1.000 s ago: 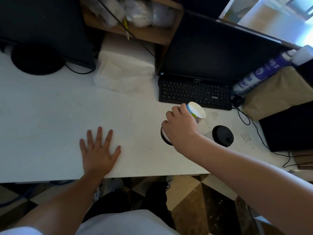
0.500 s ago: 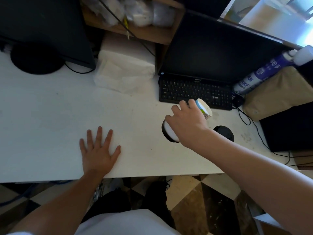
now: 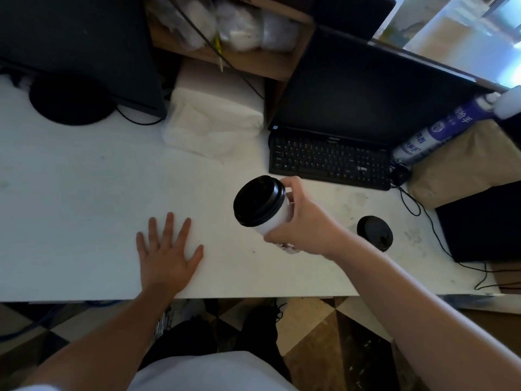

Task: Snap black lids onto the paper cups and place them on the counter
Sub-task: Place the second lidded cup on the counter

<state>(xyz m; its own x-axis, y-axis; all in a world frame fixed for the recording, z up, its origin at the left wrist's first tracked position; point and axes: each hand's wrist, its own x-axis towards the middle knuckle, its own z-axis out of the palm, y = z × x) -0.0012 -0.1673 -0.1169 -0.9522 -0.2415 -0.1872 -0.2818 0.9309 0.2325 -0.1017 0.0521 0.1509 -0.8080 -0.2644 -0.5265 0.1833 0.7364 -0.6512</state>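
My right hand (image 3: 303, 221) grips a white paper cup (image 3: 273, 223) with a black lid (image 3: 258, 200) on its top. The cup is lifted above the white counter (image 3: 84, 198) and tilted, so the lid faces up and toward me. Its base is mostly hidden under my palm. A second black-lidded cup (image 3: 375, 232) stands on the counter to the right of my wrist. My left hand (image 3: 166, 253) lies flat on the counter near the front edge, fingers spread, holding nothing.
A black keyboard (image 3: 329, 160) and a monitor (image 3: 366, 91) sit behind the cup. A white tissue pack (image 3: 214, 128) lies at the back middle, another monitor base (image 3: 72, 101) at the back left. A blue spray can (image 3: 439, 129), a brown bag and cables crowd the right side.
My right hand has turned the cup over from lid-down on the counter to lid-up, lifting it and shifting slightly left. The left hand has stayed flat.
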